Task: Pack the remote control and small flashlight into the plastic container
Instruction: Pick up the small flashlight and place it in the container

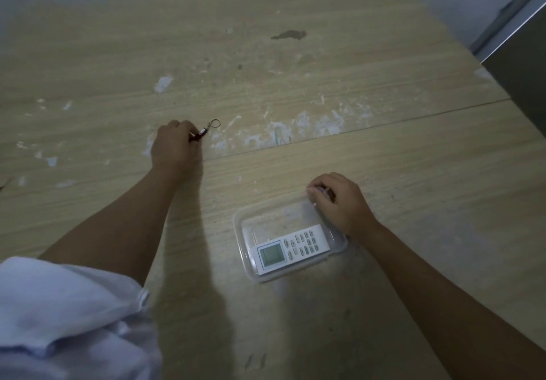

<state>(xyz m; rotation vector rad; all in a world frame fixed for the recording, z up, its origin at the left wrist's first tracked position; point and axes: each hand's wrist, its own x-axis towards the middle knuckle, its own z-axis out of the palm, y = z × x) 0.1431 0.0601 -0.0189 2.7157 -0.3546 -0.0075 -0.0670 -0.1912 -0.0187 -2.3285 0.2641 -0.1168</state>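
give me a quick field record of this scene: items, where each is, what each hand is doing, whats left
surface: wooden table, worn and stained
container: clear plastic container, open, near the right hand
remote: white remote control lying inside the container
flashlight: small flashlight with key ring, on the table, outside the container
left hand: left hand closing its fingers on the flashlight
right hand: right hand holding the container's far corner
left to do: flashlight into container
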